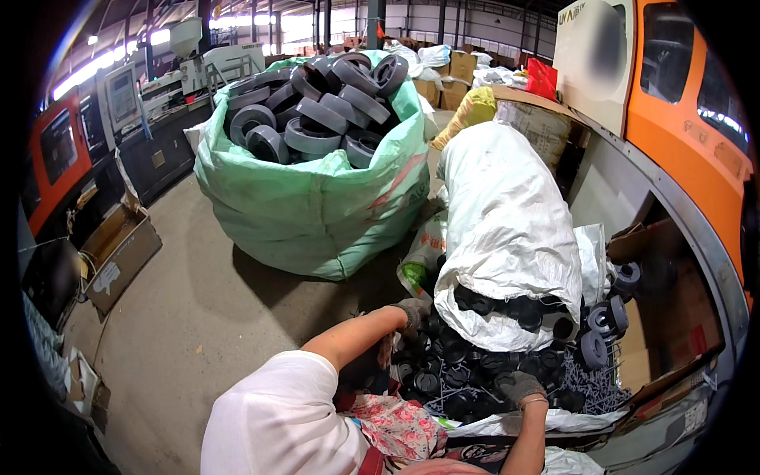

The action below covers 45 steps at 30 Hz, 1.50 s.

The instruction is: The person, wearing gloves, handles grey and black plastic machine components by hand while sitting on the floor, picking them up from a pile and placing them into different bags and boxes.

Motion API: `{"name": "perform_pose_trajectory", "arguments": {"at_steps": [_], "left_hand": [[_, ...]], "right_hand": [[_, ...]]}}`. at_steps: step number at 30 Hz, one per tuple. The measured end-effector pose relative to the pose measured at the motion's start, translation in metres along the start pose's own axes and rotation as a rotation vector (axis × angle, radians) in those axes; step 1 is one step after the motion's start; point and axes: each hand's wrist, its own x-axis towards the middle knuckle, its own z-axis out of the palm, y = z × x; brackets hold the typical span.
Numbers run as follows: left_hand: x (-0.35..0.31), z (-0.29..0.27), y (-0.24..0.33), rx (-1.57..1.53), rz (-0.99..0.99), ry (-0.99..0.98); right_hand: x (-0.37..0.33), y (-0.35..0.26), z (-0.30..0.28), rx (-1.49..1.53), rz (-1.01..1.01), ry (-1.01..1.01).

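Observation:
My left hand (410, 315), in a grey work glove, reaches to the left edge of a heap of black round plastic parts (453, 348). Its fingers are hidden against the dark parts. My right hand (520, 388), also gloved, rests on the near side of the heap; its fingers blend into the black pieces, so a grip cannot be made out. Just beyond both hands lies a large white woven sack (511, 214), its mouth toward me with black parts showing inside. Thin grey plastic sprues (590, 384) lie among the parts right of my right hand.
A big green bulk bag (313, 210) full of grey plastic rings (324, 115) stands ahead on the left. Several grey rings (594, 348) lie right of the heap by an open cardboard box (673, 332). Orange machines flank both sides; a long carton (123, 257) sits on the left floor.

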Motion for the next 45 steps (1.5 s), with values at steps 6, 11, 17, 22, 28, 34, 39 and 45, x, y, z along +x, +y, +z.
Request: {"name": "perform_pose_trajectory", "arguments": {"at_steps": [6,11,17,22,28,34,39,45], "left_hand": [[0.005,0.001,-0.002,-0.093,0.003,-0.045],[0.006,0.003,-0.003,-0.098,-0.008,-0.074],[0.002,0.009,-0.004,-0.116,-0.033,-0.036],[-0.004,-0.008,0.006,-0.149,-0.043,-0.069],[-0.004,-0.002,0.0,-0.119,0.021,0.014],[-0.003,-0.009,0.004,-0.108,-0.007,-0.036],[0.0,-0.008,0.001,-0.114,-0.013,-0.096],[0.003,0.003,-0.004,-0.052,0.06,0.006]], "right_hand": [[0.009,0.013,0.011,0.009,-0.027,0.009],[0.004,0.008,0.007,0.04,-0.053,0.035],[0.011,0.014,0.014,-0.016,-0.024,0.004],[0.008,0.012,0.011,-0.015,-0.026,-0.004],[0.007,0.01,0.011,0.001,-0.044,-0.009],[0.007,0.01,0.01,-0.006,-0.027,0.0],[0.005,0.008,0.01,-0.02,-0.037,0.011],[0.002,0.007,0.008,-0.023,-0.031,-0.003]]}}
